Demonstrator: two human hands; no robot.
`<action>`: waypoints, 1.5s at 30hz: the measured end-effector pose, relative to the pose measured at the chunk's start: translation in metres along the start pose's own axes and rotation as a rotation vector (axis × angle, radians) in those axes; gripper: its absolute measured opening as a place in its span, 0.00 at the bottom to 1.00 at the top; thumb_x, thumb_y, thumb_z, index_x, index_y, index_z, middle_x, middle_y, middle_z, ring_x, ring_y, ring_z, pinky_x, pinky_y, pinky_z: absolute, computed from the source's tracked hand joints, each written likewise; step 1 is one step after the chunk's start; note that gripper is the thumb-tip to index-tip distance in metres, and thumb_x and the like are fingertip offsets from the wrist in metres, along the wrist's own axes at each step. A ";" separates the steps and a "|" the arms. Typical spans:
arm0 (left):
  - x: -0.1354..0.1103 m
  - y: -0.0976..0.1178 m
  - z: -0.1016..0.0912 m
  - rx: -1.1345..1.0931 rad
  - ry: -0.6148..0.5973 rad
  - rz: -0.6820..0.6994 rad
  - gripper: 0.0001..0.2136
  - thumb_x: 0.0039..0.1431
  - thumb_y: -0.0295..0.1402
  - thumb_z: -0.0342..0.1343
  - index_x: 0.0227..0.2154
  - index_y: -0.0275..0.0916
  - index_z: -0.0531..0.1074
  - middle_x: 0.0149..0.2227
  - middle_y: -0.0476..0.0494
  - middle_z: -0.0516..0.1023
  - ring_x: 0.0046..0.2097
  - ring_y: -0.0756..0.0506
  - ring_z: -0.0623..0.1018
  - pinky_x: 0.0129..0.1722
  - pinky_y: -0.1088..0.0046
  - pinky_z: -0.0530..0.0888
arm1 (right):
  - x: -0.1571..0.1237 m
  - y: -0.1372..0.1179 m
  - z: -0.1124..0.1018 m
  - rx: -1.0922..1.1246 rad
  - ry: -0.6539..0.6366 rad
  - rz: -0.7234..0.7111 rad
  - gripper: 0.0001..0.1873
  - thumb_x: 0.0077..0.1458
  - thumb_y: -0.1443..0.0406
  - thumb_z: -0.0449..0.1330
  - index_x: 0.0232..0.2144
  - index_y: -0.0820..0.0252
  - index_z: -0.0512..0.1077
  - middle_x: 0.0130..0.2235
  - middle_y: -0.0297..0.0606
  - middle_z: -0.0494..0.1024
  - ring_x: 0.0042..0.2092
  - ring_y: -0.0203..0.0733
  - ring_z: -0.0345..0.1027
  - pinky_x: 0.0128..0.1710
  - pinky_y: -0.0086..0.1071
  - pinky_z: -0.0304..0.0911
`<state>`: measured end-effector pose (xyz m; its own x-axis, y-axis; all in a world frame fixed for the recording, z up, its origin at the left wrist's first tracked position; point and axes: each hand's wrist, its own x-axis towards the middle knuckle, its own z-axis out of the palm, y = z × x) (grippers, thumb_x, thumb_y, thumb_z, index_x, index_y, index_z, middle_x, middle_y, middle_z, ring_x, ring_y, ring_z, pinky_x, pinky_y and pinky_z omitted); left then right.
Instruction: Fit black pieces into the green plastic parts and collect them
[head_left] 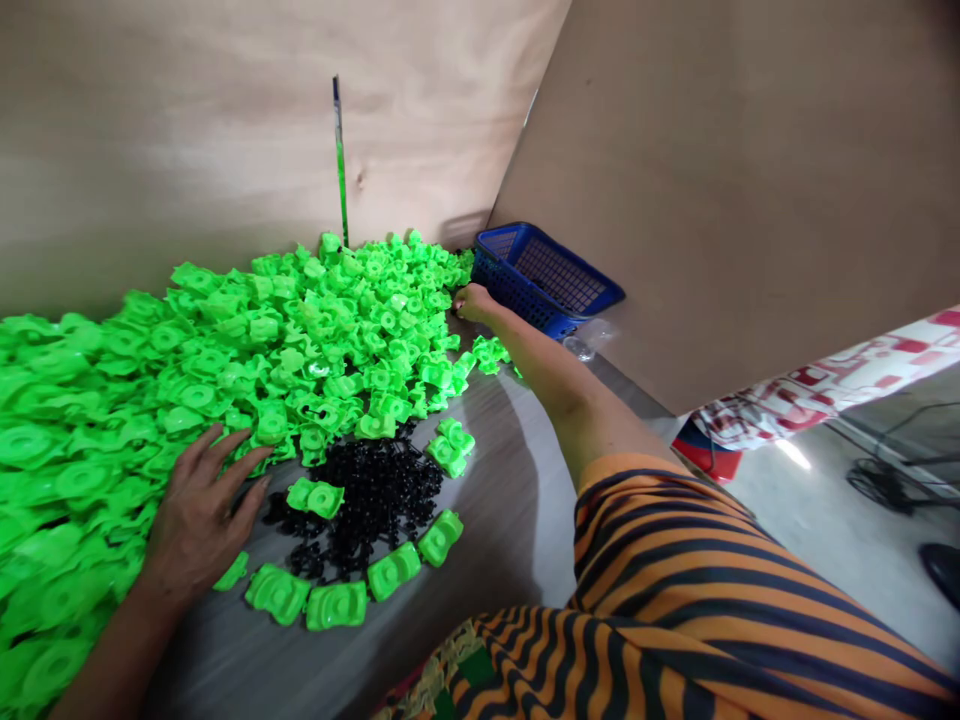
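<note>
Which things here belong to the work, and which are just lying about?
Likely part of the work:
green pieces by the left hand
black parts heaped beside them
blue basket near the right hand, perhaps

Probably lying about:
clear plastic by the basket
red-and-white cloth

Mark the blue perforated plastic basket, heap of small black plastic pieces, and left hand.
Blue perforated plastic basket (pixel 519 295): head view, near side wall.
Heap of small black plastic pieces (pixel 381 492): head view, middle of heap.
Left hand (pixel 192 522): head view, back of hand.
</note>
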<state>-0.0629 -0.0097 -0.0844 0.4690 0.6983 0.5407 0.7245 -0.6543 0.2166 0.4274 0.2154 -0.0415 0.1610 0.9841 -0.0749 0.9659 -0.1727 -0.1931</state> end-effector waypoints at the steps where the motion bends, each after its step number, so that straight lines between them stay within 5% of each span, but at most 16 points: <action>1: 0.000 0.000 0.000 -0.004 0.000 -0.001 0.14 0.68 0.33 0.55 0.53 0.42 0.75 0.57 0.32 0.76 0.68 0.27 0.67 0.65 0.41 0.69 | -0.001 0.001 0.000 0.004 0.000 0.004 0.12 0.49 0.71 0.62 0.37 0.68 0.82 0.34 0.41 0.81 0.38 0.45 0.73 0.41 0.32 0.67; 11: -0.001 0.000 0.002 -0.010 -0.004 -0.026 0.14 0.67 0.33 0.55 0.53 0.44 0.75 0.57 0.34 0.76 0.69 0.29 0.66 0.66 0.43 0.68 | -0.003 0.006 0.002 0.112 0.044 0.026 0.09 0.49 0.66 0.64 0.34 0.64 0.81 0.30 0.39 0.80 0.39 0.48 0.74 0.39 0.32 0.68; 17: 0.000 -0.002 0.001 0.017 0.014 0.026 0.13 0.68 0.33 0.54 0.53 0.40 0.75 0.57 0.31 0.76 0.69 0.27 0.67 0.65 0.42 0.69 | -0.009 0.007 -0.003 0.259 0.069 0.036 0.09 0.45 0.72 0.64 0.33 0.66 0.79 0.25 0.33 0.73 0.28 0.38 0.69 0.33 0.29 0.67; 27: 0.001 -0.001 0.001 0.000 0.035 0.031 0.12 0.68 0.32 0.55 0.51 0.41 0.76 0.56 0.31 0.77 0.69 0.27 0.67 0.65 0.41 0.69 | -0.035 -0.013 -0.041 0.580 0.169 -0.055 0.06 0.43 0.76 0.61 0.26 0.64 0.73 0.23 0.28 0.68 0.25 0.32 0.63 0.29 0.27 0.67; 30: 0.001 -0.002 0.001 -0.001 0.039 0.044 0.12 0.67 0.32 0.55 0.51 0.41 0.76 0.55 0.32 0.77 0.69 0.27 0.67 0.65 0.41 0.68 | -0.067 -0.037 -0.053 0.851 0.150 -0.234 0.06 0.44 0.74 0.64 0.25 0.63 0.71 0.24 0.27 0.69 0.26 0.32 0.63 0.29 0.27 0.66; 33: 0.000 -0.003 0.002 0.009 0.036 0.053 0.12 0.68 0.32 0.55 0.52 0.42 0.75 0.55 0.33 0.77 0.69 0.28 0.67 0.65 0.41 0.69 | -0.122 -0.075 -0.050 0.945 0.023 -0.557 0.04 0.50 0.70 0.65 0.31 0.63 0.74 0.28 0.29 0.73 0.29 0.31 0.66 0.33 0.27 0.67; 39: 0.000 -0.003 0.001 0.030 0.023 0.046 0.13 0.69 0.33 0.54 0.53 0.42 0.74 0.57 0.32 0.76 0.69 0.27 0.66 0.64 0.42 0.70 | -0.232 -0.143 -0.011 0.595 -0.250 -1.132 0.08 0.57 0.77 0.59 0.34 0.63 0.75 0.38 0.38 0.76 0.42 0.36 0.70 0.45 0.29 0.69; 42: 0.001 -0.002 0.001 0.035 0.021 0.035 0.13 0.69 0.33 0.54 0.53 0.40 0.75 0.57 0.31 0.76 0.69 0.27 0.67 0.64 0.41 0.70 | -0.256 -0.155 0.001 0.385 -0.318 -1.251 0.10 0.57 0.79 0.58 0.36 0.62 0.75 0.41 0.43 0.77 0.47 0.41 0.70 0.50 0.32 0.69; 45: 0.002 -0.002 0.001 0.027 0.025 0.048 0.13 0.68 0.33 0.55 0.52 0.39 0.76 0.56 0.30 0.76 0.68 0.26 0.67 0.63 0.40 0.70 | -0.255 -0.152 -0.006 0.340 -0.241 -1.300 0.09 0.61 0.76 0.57 0.39 0.63 0.75 0.45 0.47 0.78 0.50 0.43 0.69 0.53 0.34 0.68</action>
<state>-0.0632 -0.0068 -0.0847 0.4908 0.6588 0.5702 0.7153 -0.6783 0.1680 0.2408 -0.0092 0.0124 -0.8902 0.4170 0.1834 0.2890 0.8281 -0.4804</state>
